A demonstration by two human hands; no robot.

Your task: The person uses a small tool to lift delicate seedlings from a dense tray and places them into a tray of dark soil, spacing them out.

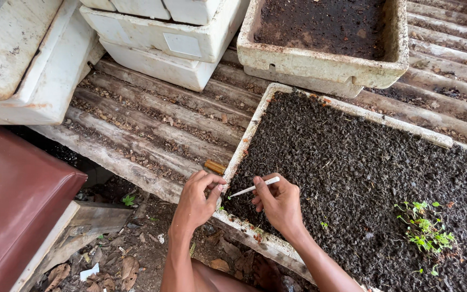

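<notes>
My right hand (280, 204) grips a thin white stick (254, 187), its tip pointing left and down into the dark soil at the near-left corner of a white foam planting box (242, 146). My left hand (197, 200) hovers at that same corner, fingers pinched together near the stick's tip, apparently on a tiny green seedling (221, 208); what it pinches is too small to tell for sure. A cluster of small green seedlings (425, 232) grows in the soil at the right.
Corrugated roofing sheets (152, 124) littered with debris support the boxes. Another soil-filled foam box (320, 40) stands behind. Stacked white foam boxes (163, 38) sit at the back left. A dark red surface (12, 200) is at the left. Dry leaves cover the ground below.
</notes>
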